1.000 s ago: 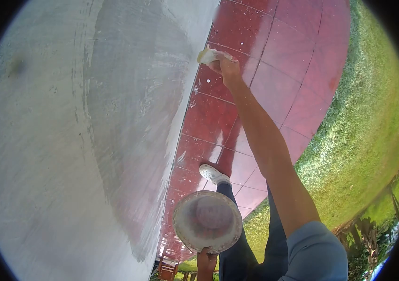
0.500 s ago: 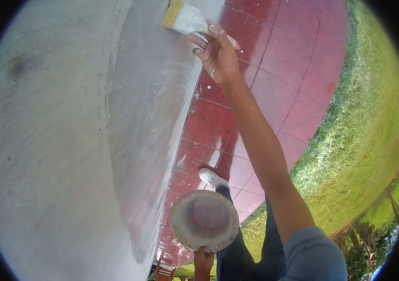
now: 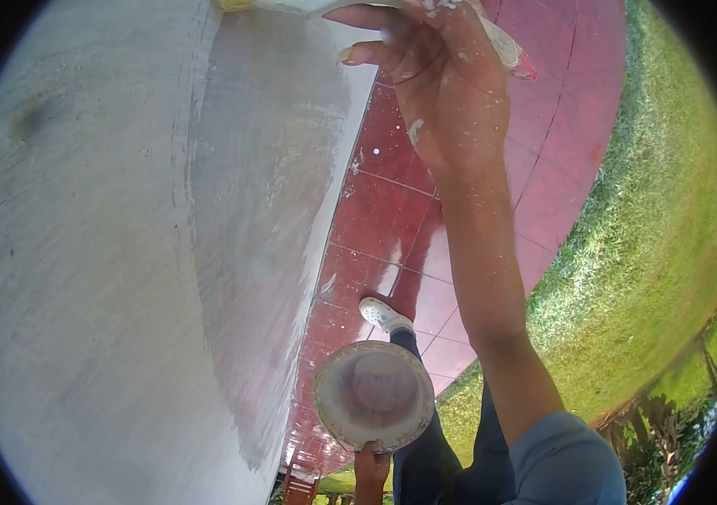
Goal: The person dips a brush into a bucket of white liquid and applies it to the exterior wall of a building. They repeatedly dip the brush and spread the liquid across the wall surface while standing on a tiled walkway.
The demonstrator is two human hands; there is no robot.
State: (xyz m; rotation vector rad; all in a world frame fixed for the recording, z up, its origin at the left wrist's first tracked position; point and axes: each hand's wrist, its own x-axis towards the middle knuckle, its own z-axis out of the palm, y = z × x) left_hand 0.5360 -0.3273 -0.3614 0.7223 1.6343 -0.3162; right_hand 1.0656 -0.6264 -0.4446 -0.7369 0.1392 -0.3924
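Note:
At the top of the view my right hand is closed around a paintbrush. The brush's pale handle with a red tip sticks out to the right, and its yellowish bristles are mostly cut off by the upper edge, close to the wall. White paint spots mark the hand. Low in the view my left hand grips the rim of a round, paint-stained bucket. Pale, whitish liquid seems to lie inside the bucket. A greyer, wet-looking patch covers part of the wall.
Red floor tiles with white paint drips run along the wall's foot. My foot in a white clog stands on them. Grass lies to the right of the tiles. A brown wooden piece of furniture shows at the bottom.
My right hand has come closer to the camera and up with the paintbrush, whose bristles now reach the top edge farther left. The bucket has shifted slightly right.

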